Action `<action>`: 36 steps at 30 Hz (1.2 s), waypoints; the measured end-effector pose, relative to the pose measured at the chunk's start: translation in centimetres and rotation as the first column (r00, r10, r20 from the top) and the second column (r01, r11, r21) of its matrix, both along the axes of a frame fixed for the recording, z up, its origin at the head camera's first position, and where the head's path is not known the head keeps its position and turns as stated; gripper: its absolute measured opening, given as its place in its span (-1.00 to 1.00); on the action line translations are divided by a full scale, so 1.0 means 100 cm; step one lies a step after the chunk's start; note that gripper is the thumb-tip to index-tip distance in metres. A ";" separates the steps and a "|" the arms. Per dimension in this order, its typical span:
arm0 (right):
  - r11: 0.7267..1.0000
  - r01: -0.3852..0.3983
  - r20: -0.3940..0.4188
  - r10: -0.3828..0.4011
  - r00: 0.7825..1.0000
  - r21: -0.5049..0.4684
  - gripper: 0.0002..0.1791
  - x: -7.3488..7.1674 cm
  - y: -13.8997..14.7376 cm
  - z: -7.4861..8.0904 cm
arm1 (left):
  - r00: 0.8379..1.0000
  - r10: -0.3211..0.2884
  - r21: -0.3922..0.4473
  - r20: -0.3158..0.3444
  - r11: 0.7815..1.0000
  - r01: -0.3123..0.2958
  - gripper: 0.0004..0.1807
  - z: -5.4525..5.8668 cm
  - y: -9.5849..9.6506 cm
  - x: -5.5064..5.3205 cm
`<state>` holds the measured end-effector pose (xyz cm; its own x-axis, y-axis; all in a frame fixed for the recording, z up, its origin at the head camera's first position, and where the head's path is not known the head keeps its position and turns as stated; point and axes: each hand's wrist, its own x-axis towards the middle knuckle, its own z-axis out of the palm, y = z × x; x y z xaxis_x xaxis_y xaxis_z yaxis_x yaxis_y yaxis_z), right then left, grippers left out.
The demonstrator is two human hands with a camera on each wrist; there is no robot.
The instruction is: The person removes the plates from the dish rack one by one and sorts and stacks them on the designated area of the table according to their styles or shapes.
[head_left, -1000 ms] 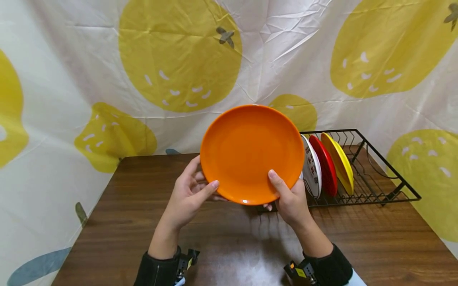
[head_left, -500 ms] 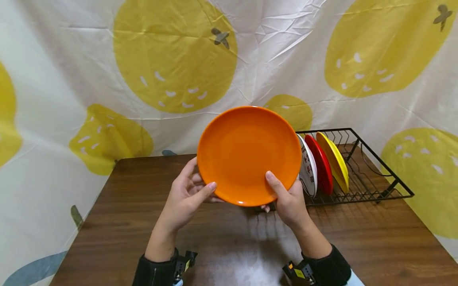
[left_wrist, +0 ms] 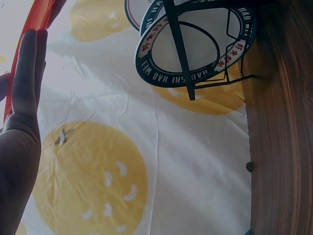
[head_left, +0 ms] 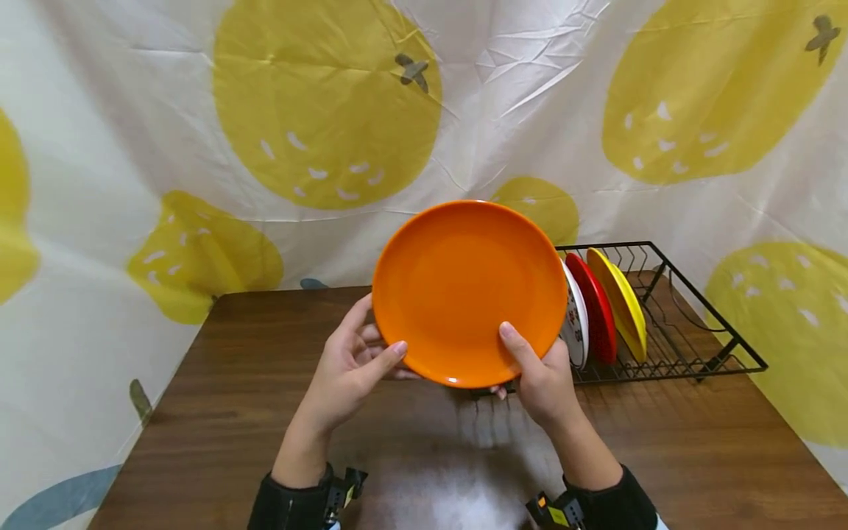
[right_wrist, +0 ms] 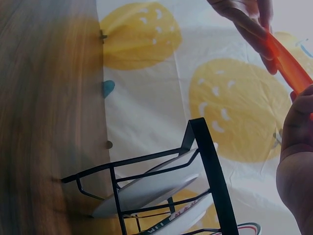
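An orange plate (head_left: pixel 470 287) is held up off the table, its inner face toward the head camera. My left hand (head_left: pixel 351 368) pinches its lower left rim, thumb in front and fingers behind. On the lower right rim my right hand (head_left: pixel 543 375) grips it, the thumb lying across the face. In the left wrist view the plate (left_wrist: pixel 36 19) appears edge-on beside my left hand (left_wrist: pixel 24 98). The right wrist view also catches the plate's edge (right_wrist: pixel 293 68) between both hands.
A black wire dish rack (head_left: pixel 702 368) stands at the right on the wooden table (head_left: pixel 265 383). In it, upright, are a white patterned plate (head_left: pixel 578 324), a red plate (head_left: pixel 596 313) and a yellow plate (head_left: pixel 623 305). Behind hangs a fruit-print cloth (head_left: pixel 503 96).
Both hands keep the same grip on the orange plate. It shifts slightly left, then slightly right and down in the head view, as the view itself moves a little.
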<state>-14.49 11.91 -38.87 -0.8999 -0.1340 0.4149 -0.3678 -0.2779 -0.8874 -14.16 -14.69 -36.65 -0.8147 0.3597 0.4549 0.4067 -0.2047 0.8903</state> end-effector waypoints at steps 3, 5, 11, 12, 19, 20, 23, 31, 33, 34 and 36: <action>1.000 -0.018 -0.004 0.018 1.000 0.004 -0.88 0.000 0.001 0.000 | 1.000 -0.003 0.000 -0.001 1.000 0.003 -0.24 -0.001 0.000 -0.001; 1.000 -0.026 -0.004 0.026 1.000 0.010 -0.88 0.000 0.001 0.001 | 1.000 0.001 0.000 -0.008 1.000 -0.001 -0.25 -0.001 -0.001 -0.002; 1.000 -0.009 0.007 0.009 1.000 0.017 -0.89 0.002 0.001 0.000 | 1.000 -0.009 0.017 -0.004 1.000 0.009 -0.26 -0.003 0.001 -0.001; 1.000 -0.006 0.003 0.006 1.000 0.019 -0.89 0.001 0.001 0.000 | 1.000 -0.009 0.018 -0.005 1.000 0.009 -0.26 -0.003 0.001 -0.001; 0.998 -0.056 -0.075 0.055 0.996 -0.010 -0.86 -0.003 -0.001 0.000 | 1.000 -0.002 0.007 -0.001 1.000 0.002 -0.44 -0.002 -0.002 -0.001; 0.997 -0.070 -0.087 0.068 0.994 -0.015 -0.86 -0.004 -0.002 0.000 | 1.000 0.000 0.005 0.005 1.000 0.000 -0.46 -0.002 -0.002 -0.001; 0.995 -0.099 -0.116 0.096 0.989 -0.020 -0.83 -0.006 -0.003 -0.001 | 1.000 0.007 0.005 0.018 1.000 -0.007 -0.48 -0.002 -0.004 0.000; 0.998 0.000 -0.040 0.003 0.999 0.065 -0.89 -0.004 0.000 0.004 | 1.000 -0.023 0.064 -0.015 0.998 0.024 -0.53 -0.003 -0.002 -0.001; 0.998 0.008 -0.043 -0.005 0.999 0.065 -0.88 -0.003 0.001 0.005 | 1.000 -0.012 0.082 -0.012 0.997 0.013 -0.53 -0.003 -0.001 -0.001; 0.999 -0.002 -0.056 0.005 0.998 0.054 -0.87 -0.003 0.001 0.005 | 1.000 -0.006 0.092 -0.013 0.996 0.008 -0.53 -0.003 -0.001 -0.001; 0.999 -0.050 -0.095 0.052 0.994 0.017 -0.80 -0.004 0.003 0.004 | 1.000 0.004 0.124 -0.007 0.992 -0.003 -0.51 -0.003 -0.001 -0.001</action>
